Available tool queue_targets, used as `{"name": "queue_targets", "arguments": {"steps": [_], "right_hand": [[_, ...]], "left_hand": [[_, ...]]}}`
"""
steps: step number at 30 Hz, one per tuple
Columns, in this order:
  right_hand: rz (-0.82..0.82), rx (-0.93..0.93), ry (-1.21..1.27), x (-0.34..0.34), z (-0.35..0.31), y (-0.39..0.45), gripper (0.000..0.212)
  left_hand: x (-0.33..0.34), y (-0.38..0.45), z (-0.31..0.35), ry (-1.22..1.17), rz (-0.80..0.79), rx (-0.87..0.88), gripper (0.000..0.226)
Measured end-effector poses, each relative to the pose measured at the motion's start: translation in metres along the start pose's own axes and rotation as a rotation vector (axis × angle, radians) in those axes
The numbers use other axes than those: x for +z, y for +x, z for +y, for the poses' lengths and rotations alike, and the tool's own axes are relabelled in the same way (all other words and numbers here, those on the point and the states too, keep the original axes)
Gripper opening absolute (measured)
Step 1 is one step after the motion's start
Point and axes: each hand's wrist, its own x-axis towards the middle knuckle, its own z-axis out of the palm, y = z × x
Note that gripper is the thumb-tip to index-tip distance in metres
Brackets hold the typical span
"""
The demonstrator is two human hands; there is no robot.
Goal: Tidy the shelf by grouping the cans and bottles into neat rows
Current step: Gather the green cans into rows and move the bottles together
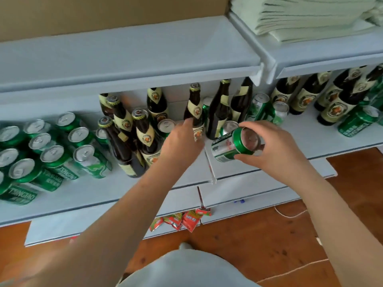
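Observation:
My right hand (275, 146) grips a green and silver can (232, 147), tipped on its side with its base toward me, just above the shelf board (176, 175). My left hand (182, 139) reaches among the brown bottles with fingers apart, touching a bottle with a cream label (194, 106). Several green cans (51, 150) stand grouped at the left. Several brown bottles (132, 129) stand clustered in the middle. Loose cans (259, 106) sit mixed with bottles behind my right hand.
The upper shelf (145, 59) overhangs the bottles closely. More bottles (331, 96) and a lying green can (356, 123) fill the right bay. Folded pale cloths (310, 15) lie on top. Red snack packets (180, 220) hang below the shelf, above a wooden floor.

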Motion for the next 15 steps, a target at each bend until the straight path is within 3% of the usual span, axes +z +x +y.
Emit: {"name": "queue_targets", "arguments": {"steps": [3, 5, 11, 15], "right_hand": [[0.028, -0.129, -0.028, 0.0, -0.046, 0.003, 0.069], [0.024, -0.251, -0.027, 0.009, -0.086, 0.009, 0.068], [-0.11, -0.605, 0.18, 0.094, -0.211, 0.026, 0.071], [-0.238, -0.686, 0.189, 0.19, -0.286, 0.027, 0.069]], "left_hand": [[-0.03, -0.072, -0.023, -0.052, -0.164, 0.254, 0.087], [-0.04, -0.11, -0.044, -0.138, -0.132, 0.227, 0.1], [-0.064, -0.169, -0.131, -0.277, 0.519, -0.136, 0.074], [-0.075, -0.198, -0.217, -0.179, 0.66, -0.36, 0.07]]}}
